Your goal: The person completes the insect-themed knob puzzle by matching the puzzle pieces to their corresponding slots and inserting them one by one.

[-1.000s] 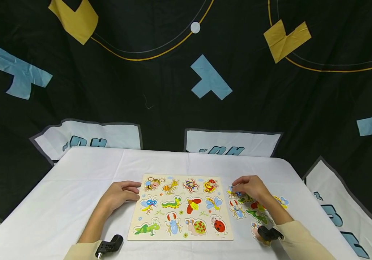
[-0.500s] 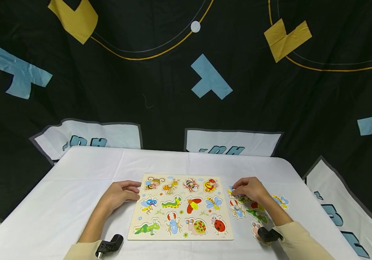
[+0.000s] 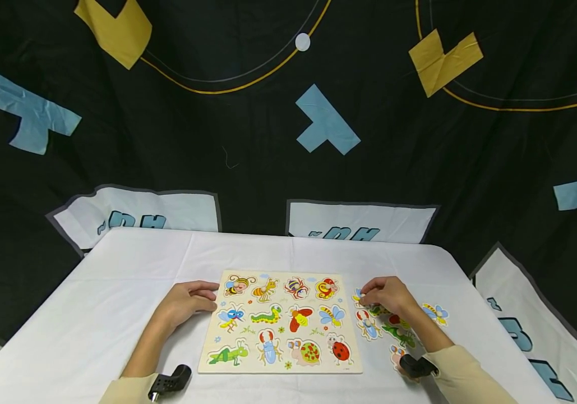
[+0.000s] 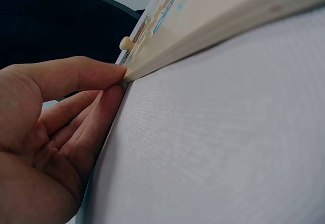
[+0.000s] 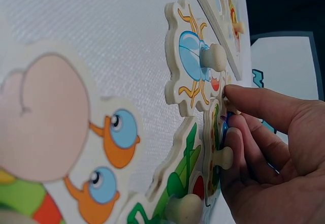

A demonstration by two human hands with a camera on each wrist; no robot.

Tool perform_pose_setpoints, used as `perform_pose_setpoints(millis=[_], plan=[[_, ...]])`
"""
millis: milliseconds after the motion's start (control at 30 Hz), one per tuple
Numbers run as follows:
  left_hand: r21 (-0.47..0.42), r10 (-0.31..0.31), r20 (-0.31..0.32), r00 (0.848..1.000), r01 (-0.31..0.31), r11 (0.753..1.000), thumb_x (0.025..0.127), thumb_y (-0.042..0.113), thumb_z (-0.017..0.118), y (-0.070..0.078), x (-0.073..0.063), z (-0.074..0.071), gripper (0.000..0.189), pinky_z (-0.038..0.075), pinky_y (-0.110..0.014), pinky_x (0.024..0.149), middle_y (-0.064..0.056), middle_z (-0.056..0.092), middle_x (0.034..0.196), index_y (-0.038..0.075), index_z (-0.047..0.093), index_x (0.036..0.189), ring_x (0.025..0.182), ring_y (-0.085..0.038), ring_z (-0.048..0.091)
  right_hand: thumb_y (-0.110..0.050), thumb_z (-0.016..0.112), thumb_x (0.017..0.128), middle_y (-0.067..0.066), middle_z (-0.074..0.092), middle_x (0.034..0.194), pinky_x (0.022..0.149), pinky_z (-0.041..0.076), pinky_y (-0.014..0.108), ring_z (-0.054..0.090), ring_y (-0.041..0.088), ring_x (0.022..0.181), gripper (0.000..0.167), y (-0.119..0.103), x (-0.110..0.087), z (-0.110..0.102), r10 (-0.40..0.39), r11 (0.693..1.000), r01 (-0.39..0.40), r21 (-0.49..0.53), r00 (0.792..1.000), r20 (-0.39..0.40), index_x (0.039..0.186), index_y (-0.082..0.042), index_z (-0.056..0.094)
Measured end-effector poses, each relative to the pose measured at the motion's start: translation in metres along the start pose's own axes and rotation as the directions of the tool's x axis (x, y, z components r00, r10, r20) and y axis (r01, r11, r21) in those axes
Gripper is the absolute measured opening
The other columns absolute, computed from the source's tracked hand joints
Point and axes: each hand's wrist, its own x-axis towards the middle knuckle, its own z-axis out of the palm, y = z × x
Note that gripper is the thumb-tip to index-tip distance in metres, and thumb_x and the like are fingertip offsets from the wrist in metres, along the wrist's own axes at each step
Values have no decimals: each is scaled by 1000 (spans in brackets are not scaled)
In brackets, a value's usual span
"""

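A wooden insect puzzle board (image 3: pixel 212 345) lies flat in the head view, filled with bright insect pictures. My left hand (image 3: pixel 183 306) rests at its left side; in the left wrist view the thumb and a fingertip of this hand (image 4: pixel 61 117) touch the board's edge (image 4: pixel 203 43). To the right of the board, my right hand (image 3: pixel 390 293) pinches a blue-and-yellow mosquito puzzle piece (image 3: pixel 356 296), mostly covered by the fingers. In the right wrist view this hand (image 5: pixel 274 142) is beside the stag beetle piece (image 5: pixel 189 56) and its wooden knob (image 5: pixel 213 57).
Other loose pieces lie close together under and around the right forearm: a green grasshopper (image 3: pixel 401 336), a snail (image 3: pixel 397 359), a caterpillar (image 3: pixel 379 310) and a blue-winged insect (image 3: pixel 435 313). White cloth (image 3: pixel 248 252) covers the table, with a dark backdrop (image 3: pixel 253 185) behind.
My right hand has shifted slightly toward me and covers more of the mosquito piece. The left hand and the board stay where they were.
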Motion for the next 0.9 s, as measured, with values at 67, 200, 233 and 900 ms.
perform_pose_setpoints(millis=[67, 200, 233, 900], plan=[[8, -2, -2, 1000, 2, 1000, 75, 10, 82, 0, 0, 0, 53, 47, -27, 79, -2, 74, 93, 5, 70, 126, 85, -13, 64, -18, 86, 75, 3, 73, 80, 62, 50, 30, 63, 19, 70, 23, 0, 0, 1, 3, 1000, -3, -2, 1000, -4, 93, -7, 75], [11, -4, -2, 1000, 4, 1000, 75, 10, 82, 0, 0, 0, 53, 47, -27, 80, -1, 74, 94, 5, 70, 125, 86, -13, 64, -17, 85, 76, 3, 72, 80, 63, 49, 30, 63, 19, 71, 22, 0, 0, 1, 8, 1000, -8, 7, 1000, -8, 93, -7, 75], [12, -2, -2, 1000, 2, 1000, 75, 10, 83, 0, 0, -1, 53, 47, -27, 80, -1, 74, 94, 5, 70, 126, 86, -13, 64, -17, 85, 77, 3, 72, 81, 63, 49, 30, 63, 19, 71, 22, -1, -1, 1, 10, 1000, -10, 9, 1000, -8, 93, -7, 74], [0, 1, 7, 1000, -1, 1000, 75, 10, 82, 0, 0, 0, 54, 48, -26, 78, -2, 74, 95, 5, 69, 127, 87, -13, 63, -20, 85, 77, 4, 72, 82, 60, 50, 29, 64, 19, 69, 22, 1, 0, 3, 32, 999, -32, 0, 999, -25, 94, -9, 75]])
